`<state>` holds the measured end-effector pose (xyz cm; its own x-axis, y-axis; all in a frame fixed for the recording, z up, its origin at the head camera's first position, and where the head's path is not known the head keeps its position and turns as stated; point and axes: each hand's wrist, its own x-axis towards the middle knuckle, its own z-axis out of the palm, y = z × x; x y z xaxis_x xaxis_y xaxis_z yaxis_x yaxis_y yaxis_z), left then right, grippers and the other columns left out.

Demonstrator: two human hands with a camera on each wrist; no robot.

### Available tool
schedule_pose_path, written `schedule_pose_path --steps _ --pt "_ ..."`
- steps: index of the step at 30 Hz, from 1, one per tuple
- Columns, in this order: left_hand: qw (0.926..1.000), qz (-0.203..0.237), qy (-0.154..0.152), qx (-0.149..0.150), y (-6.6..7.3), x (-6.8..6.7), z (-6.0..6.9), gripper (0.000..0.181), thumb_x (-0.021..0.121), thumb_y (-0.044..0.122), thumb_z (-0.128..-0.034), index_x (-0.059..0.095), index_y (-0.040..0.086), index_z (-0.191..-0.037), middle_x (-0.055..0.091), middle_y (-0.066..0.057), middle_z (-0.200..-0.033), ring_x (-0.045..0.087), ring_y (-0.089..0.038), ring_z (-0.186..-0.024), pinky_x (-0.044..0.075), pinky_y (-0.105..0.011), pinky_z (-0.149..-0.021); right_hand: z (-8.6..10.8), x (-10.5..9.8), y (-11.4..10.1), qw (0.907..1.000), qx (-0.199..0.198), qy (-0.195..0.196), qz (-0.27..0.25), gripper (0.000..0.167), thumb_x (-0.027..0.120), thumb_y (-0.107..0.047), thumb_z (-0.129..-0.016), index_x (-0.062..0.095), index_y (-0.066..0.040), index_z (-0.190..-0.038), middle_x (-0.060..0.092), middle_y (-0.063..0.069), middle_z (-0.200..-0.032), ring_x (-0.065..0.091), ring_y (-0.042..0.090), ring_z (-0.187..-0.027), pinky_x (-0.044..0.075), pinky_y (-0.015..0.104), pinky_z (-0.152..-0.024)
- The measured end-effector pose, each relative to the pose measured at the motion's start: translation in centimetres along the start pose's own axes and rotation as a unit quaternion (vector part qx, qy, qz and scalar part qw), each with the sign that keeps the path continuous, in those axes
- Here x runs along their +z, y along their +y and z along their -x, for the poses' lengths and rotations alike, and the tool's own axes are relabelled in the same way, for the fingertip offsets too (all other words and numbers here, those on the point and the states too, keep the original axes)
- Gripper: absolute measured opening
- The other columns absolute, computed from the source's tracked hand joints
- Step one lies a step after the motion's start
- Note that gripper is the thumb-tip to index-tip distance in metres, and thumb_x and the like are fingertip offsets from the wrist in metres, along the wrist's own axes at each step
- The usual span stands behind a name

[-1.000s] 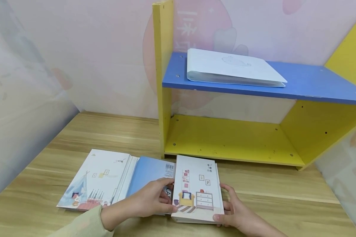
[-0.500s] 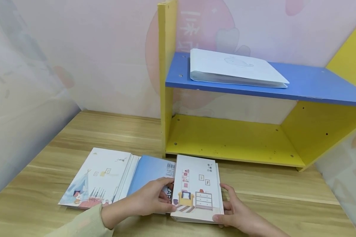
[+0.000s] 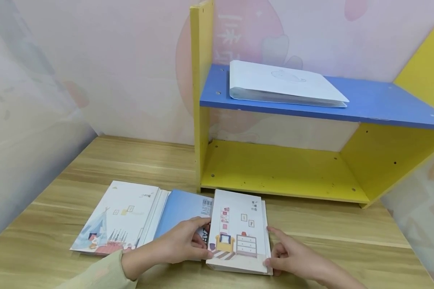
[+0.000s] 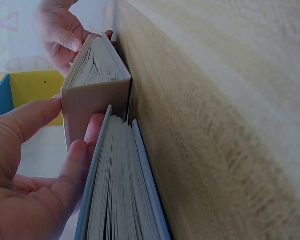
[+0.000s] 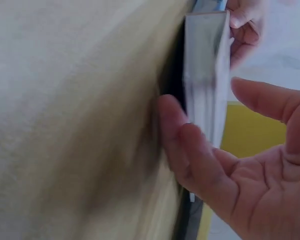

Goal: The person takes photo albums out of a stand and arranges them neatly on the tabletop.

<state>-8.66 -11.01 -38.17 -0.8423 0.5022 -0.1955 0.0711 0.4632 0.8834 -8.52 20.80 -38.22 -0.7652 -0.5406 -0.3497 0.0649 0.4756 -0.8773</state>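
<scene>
A thick white album with a yellow armchair and dresser drawn on its cover (image 3: 236, 228) lies flat on the wooden table. My left hand (image 3: 184, 243) touches its spine side: in the left wrist view the thumb meets the cover's edge and the fingers lie against the spine. At the lower right corner is my right hand (image 3: 289, 255), its bent fingers beside the page edge; the right wrist view shows the thumb apart from the cover. A blue book with a barcode (image 3: 182, 210) lies left of the album, partly behind my left hand. Further left is a white tent-picture album (image 3: 121, 212).
Behind the albums stands a yellow shelf unit (image 3: 275, 170) with a blue upper board (image 3: 379, 100). On that board lies a white whale-picture album (image 3: 287, 82). The wooden table (image 3: 329, 224) extends to both sides, and a pale printed wall covering (image 3: 137, 72) rises behind.
My right hand has shifted slightly right, its thumb sliding off the album's cover toward the corner. My left hand stays at the spine. The view has swayed a little.
</scene>
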Motion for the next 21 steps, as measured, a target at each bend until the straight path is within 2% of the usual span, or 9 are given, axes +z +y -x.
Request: schedule_pose_path --steps 4,12,17,21 --pt "1.0000 0.005 0.000 0.004 -0.1 0.1 0.0 0.087 0.083 0.020 -0.0812 0.036 -0.011 -0.147 0.044 -0.029 -0.145 0.066 -0.010 -0.083 0.056 -0.019 -0.071 0.3 -0.3 -0.2 0.9995 -0.006 0.004 0.032 0.087 0.069 -0.013 -0.092 0.011 0.015 -0.151 0.067 0.009 -0.080 0.063 0.016 -0.071 0.050 0.024 -0.063" --pt "0.9999 0.008 -0.004 0.009 -0.1 0.0 0.3 0.085 0.083 0.018 -0.0816 0.037 -0.011 -0.147 0.052 -0.025 -0.138 0.067 -0.009 -0.083 0.056 -0.018 -0.071 0.4 -1.1 -0.6 0.9986 -0.038 0.012 0.034 0.078 0.068 -0.013 -0.093 0.022 0.013 -0.150 0.070 0.011 -0.092 0.066 0.016 -0.079 0.053 0.022 -0.070" --pt "0.9996 0.023 -0.010 0.013 -0.1 -0.3 0.6 0.080 0.081 0.014 -0.0827 0.039 -0.011 -0.146 0.046 -0.029 -0.144 0.068 -0.008 -0.083 0.056 -0.017 -0.073 0.4 -1.9 -0.9 0.9956 -0.066 0.052 0.042 0.063 0.067 -0.013 -0.094 0.038 0.012 -0.143 0.070 0.014 -0.098 0.067 0.012 -0.078 0.054 0.024 -0.068" --pt "0.9994 0.024 -0.009 0.023 -0.2 -0.7 0.7 0.073 0.079 0.013 -0.0846 0.043 -0.011 -0.143 0.055 -0.025 -0.135 0.069 -0.008 -0.082 0.056 -0.018 -0.070 0.7 -2.5 -1.3 0.9923 -0.073 0.084 0.054 0.059 0.066 -0.014 -0.094 0.042 0.010 -0.142 0.070 0.014 -0.103 0.068 0.012 -0.084 0.056 0.025 -0.072"
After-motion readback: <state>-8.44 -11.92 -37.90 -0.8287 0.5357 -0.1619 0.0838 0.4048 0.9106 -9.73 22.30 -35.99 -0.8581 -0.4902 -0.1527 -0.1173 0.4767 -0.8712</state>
